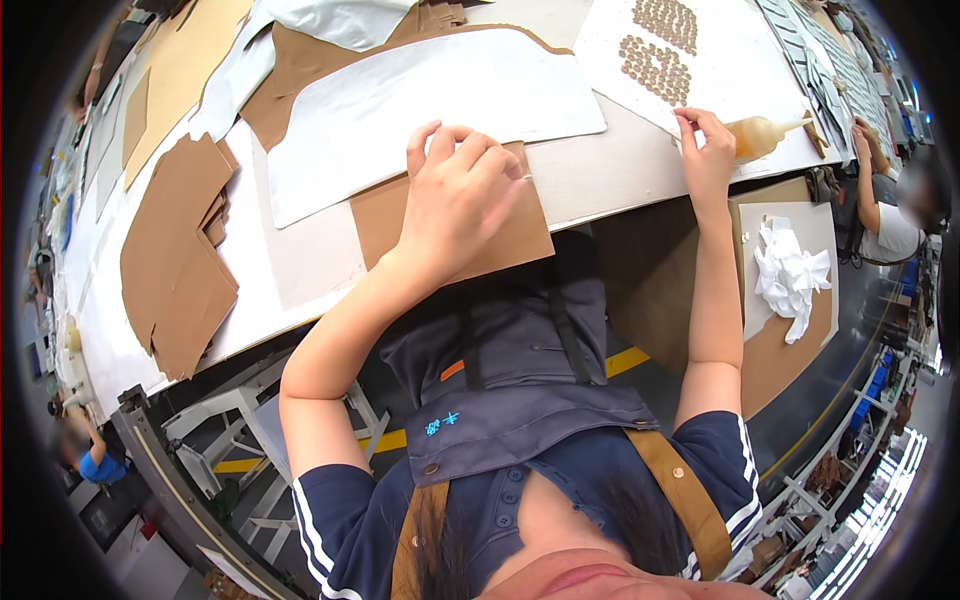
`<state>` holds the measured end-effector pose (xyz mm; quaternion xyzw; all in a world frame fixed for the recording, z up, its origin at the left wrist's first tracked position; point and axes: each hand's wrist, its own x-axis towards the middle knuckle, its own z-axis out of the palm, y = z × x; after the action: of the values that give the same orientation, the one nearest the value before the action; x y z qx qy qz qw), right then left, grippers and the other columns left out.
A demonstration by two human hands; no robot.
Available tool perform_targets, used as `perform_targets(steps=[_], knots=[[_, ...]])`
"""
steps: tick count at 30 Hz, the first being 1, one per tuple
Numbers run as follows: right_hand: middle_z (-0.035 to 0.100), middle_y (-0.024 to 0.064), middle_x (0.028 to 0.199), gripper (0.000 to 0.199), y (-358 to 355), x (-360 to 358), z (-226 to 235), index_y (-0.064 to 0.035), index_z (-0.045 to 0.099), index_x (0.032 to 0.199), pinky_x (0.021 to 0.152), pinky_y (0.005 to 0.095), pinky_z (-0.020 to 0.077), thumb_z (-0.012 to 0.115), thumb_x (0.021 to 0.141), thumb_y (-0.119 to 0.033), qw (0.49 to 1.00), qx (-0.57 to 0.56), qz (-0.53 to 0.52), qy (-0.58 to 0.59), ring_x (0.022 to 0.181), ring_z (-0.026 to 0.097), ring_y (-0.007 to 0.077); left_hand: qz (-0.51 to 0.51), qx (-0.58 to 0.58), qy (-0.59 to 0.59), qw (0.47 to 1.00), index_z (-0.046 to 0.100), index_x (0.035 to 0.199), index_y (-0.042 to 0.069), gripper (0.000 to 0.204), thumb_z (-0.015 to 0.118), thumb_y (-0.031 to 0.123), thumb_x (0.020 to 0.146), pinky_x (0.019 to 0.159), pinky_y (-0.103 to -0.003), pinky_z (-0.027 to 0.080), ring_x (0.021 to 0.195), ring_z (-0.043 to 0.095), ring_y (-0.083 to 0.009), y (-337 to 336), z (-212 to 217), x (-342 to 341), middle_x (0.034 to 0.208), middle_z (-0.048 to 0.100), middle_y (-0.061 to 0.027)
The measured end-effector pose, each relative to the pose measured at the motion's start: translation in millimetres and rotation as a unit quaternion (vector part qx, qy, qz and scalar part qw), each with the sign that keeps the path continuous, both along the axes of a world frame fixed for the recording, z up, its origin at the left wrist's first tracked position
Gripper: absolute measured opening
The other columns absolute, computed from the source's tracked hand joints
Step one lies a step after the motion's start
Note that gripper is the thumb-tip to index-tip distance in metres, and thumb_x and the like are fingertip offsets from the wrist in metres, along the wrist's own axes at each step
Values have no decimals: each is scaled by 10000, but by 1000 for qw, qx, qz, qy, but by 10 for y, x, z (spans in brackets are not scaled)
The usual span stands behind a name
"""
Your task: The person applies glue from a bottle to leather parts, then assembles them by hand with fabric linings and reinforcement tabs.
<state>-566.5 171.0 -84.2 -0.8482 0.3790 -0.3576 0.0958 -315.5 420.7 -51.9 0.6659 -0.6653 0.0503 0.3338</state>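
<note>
My left hand (455,195) is over a flat brown piece (525,235) at the table's near edge. Its fingers are curled in, and a tiny pale tip shows by the fingertips; what it belongs to is too small to name. My right hand (708,150) reaches to the near corner of a white sheet (745,60) bearing rows of small brown discs (655,70). Thumb and forefinger are pinched together beside the lowest discs; anything between them is hidden. Just right of that hand lies a squeeze bottle (757,137) of amber liquid, its pale nozzle pointing right.
A large white-faced panel (440,100) lies behind my left hand. Stacked brown cut pieces (180,250) cover the table's left side. Crumpled white cloth (790,270) rests on a board below, at the right. Other people work at both far sides.
</note>
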Motion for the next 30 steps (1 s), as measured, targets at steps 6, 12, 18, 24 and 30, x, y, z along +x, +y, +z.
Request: perform_targets(steps=[6,12,18,24,30], knots=[[706,72,917,58,-80,31,-109,-64,709,923,848,393,453,660,899,-84,991,-88,-2,101,868,655,268,0,2,2,1000,642,866,144,143,769,158,801,1093,-498,304,1026,557,-233,1,-34,-1,906,584,3],[698,80,902,50,-44,85,-70,-45,695,901,851,407,463,671,886,-87,987,-111,10,117,881,652,285,5,5,6,1000,647,868,142,137,770,151,809,1104,-495,296,1026,557,-230,20,-25,6,924,603,5],[700,88,904,48,-37,70,-71,-44,695,900,838,406,465,671,887,-83,988,-108,0,112,876,653,291,3,2,6,1000,650,870,137,135,770,153,810,1104,-488,300,1029,557,-229,10,-31,-8,928,613,4],[726,79,998,172,393,153,128,-16,711,1078,913,306,473,594,957,-54,977,163,69,-123,943,661,164,-38,26,177,983,638,931,107,143,748,123,842,998,-400,425,990,610,-248,35,-66,-10,967,649,-25],[692,60,1100,248,1173,445,342,29,673,1185,967,292,470,568,968,-28,765,526,270,-255,1020,619,129,-85,20,564,821,508,1182,49,259,647,76,965,940,-320,501,1048,626,-150,-140,-65,-113,1083,658,-60]])
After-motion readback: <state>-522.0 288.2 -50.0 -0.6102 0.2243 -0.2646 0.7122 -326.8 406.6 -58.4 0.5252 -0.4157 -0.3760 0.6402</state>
